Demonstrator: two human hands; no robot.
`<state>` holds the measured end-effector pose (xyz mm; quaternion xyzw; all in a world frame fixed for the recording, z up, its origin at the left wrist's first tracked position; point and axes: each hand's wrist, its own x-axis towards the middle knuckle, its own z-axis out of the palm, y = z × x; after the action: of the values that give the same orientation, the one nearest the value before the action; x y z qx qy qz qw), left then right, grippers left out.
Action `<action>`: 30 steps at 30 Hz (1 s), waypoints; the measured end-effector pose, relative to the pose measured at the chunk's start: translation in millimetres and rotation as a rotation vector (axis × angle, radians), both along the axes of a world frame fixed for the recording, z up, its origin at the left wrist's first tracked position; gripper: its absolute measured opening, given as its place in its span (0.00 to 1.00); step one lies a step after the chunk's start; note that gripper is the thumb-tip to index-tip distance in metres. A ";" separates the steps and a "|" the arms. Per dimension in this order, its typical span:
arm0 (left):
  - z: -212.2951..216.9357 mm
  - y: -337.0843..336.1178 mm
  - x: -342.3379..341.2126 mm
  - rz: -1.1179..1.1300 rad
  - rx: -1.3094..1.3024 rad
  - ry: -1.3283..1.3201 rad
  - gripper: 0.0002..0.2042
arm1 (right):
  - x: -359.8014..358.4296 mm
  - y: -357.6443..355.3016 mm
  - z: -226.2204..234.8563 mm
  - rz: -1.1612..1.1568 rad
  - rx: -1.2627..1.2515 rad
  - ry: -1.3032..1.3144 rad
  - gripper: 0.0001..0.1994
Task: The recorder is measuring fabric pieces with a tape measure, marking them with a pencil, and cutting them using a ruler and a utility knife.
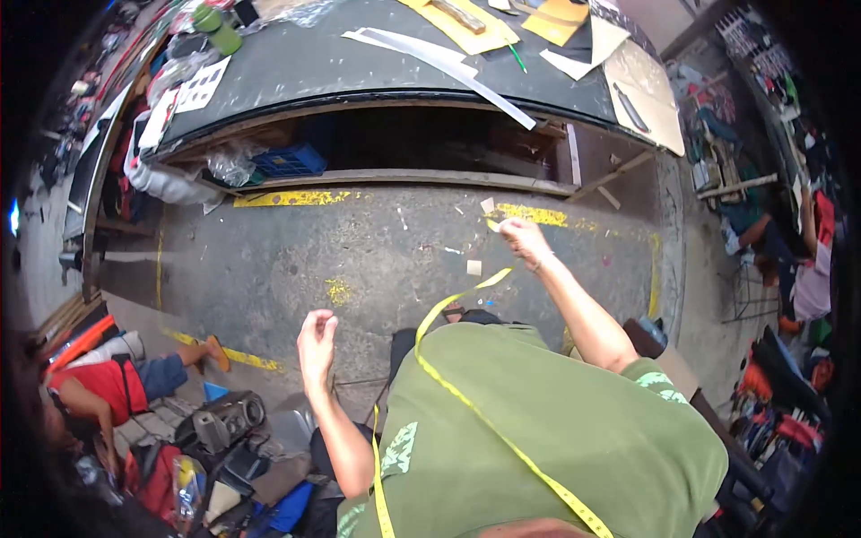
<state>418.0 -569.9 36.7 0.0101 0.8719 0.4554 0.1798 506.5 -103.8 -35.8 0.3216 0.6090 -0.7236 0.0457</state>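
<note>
A yellow tape measure (466,399) hangs around my neck and runs down over my green shirt, with one length curving forward past my waist. My right hand (525,242) is stretched out in front with its fingers pinched together. A small yellowish end pokes out beyond those fingertips; it looks like part of the tape, though the stretch just below the hand is hard to make out. My left hand (317,350) is raised at the left, loosely curled with a gap at the thumb, and nothing shows in it. The tape's other length (378,475) lies near my left arm.
Ahead stands a dark worktable (305,67) bearing white strips (448,67), a green pencil (517,58), yellow envelopes, a cutter (630,108) and a green bottle (218,30). A blue crate (291,160) sits beneath. At left, a person in red (108,392) is beside piled bags.
</note>
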 end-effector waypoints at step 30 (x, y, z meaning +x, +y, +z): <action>-33.2 469.7 -547.6 -0.992 -0.331 0.712 0.26 | -209.2 121.9 42.5 -0.223 1.306 -0.150 0.05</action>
<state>-129.6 -100.2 3.6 0.5360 0.8288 0.1459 0.0673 297.3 18.1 6.6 0.3938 0.8804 -0.1823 -0.1913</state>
